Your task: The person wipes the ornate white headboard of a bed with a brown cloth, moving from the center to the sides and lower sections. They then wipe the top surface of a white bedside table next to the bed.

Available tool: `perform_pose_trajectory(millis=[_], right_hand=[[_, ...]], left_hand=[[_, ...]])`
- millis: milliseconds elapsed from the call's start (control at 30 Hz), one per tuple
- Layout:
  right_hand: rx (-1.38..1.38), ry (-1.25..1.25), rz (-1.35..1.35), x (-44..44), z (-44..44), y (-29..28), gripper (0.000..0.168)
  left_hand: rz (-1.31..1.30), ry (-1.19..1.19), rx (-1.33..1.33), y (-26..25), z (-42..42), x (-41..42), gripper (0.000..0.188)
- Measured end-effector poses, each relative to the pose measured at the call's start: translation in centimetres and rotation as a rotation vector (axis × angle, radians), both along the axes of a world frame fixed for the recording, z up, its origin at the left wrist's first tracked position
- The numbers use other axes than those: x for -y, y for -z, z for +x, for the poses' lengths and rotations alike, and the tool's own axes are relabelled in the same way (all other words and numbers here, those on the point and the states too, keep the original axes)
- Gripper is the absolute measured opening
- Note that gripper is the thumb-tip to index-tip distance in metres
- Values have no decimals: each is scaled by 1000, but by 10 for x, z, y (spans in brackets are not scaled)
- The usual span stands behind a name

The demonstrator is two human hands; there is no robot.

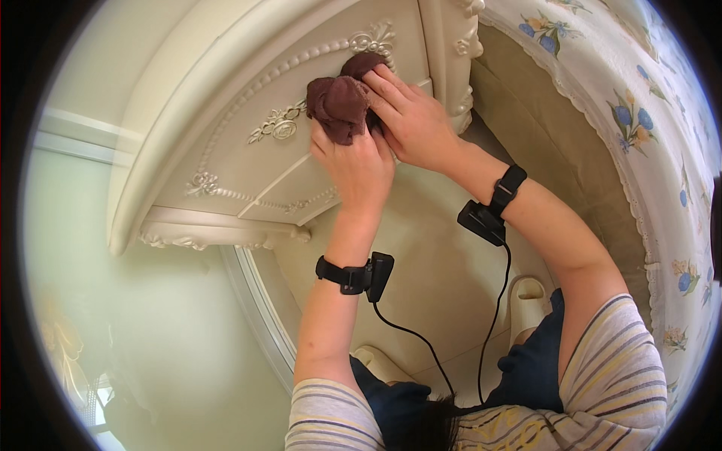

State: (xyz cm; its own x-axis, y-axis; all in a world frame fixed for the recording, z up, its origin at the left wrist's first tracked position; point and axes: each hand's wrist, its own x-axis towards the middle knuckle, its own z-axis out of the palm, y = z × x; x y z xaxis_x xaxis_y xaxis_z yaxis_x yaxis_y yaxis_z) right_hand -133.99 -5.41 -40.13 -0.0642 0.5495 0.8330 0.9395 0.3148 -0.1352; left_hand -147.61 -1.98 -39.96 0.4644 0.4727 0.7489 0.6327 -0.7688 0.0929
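Observation:
A bunched dark maroon cloth (341, 104) lies between my two hands, against the carved front of a cream nightstand (254, 163). My left hand (361, 163) grips the lower part of the cloth, its fingertips hidden behind the folds. My right hand (414, 121) has its fingers on the cloth's upper right part, by the raised beading of the drawer front. Left of the cloth is a moulded rose ornament (283, 125). Black straps with small black devices sit on both wrists.
A bed with a floral, lace-edged cover (637, 121) stands at the right. Glossy pale green sliding panels (169, 338) are at the left, with a metal track (262, 310) beside them. Black cables hang from the wrist devices. Pale slippers (527, 304) are on the tiled floor.

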Motion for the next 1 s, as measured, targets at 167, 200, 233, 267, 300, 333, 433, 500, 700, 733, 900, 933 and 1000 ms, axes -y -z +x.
perform_pose_trajectory(millis=[167,200,233,267,300,333,433,500,700,733,900,933,1000], right_hand=[[-29,-27,34,0,-7,-14,52],[-25,-23,33,-3,-7,-13,52],[-21,-20,32,-5,-7,-11,52],[-12,-22,16,-6,-6,-9,52],[-4,-27,-3,-6,-5,-6,52],[4,-32,-21,-6,-4,-3,53],[-3,-40,-63,-3,-3,2,53],[-6,-49,-61,0,-5,-4,52],[-15,-124,-45,-7,-14,-12,52],[-22,-136,-49,-9,-15,-10,51],[5,-67,-56,-1,-7,-7,50],[10,-41,-46,-1,-6,-4,50],[20,-8,-39,0,0,2,50]], left_hand=[[16,26,105,-13,2,-1,61],[24,18,102,-16,3,1,61],[31,9,99,-18,3,1,61],[30,18,95,-16,3,1,61],[26,23,89,-13,1,0,61],[22,29,84,-11,0,0,61],[-81,10,70,-7,0,8,60],[-73,26,105,-11,0,8,60],[-180,84,253,-11,-4,9,59],[-166,81,262,-9,-4,8,58],[-134,92,185,-4,0,5,58],[-149,85,165,-5,3,6,58],[-137,65,140,-3,11,7,58]])
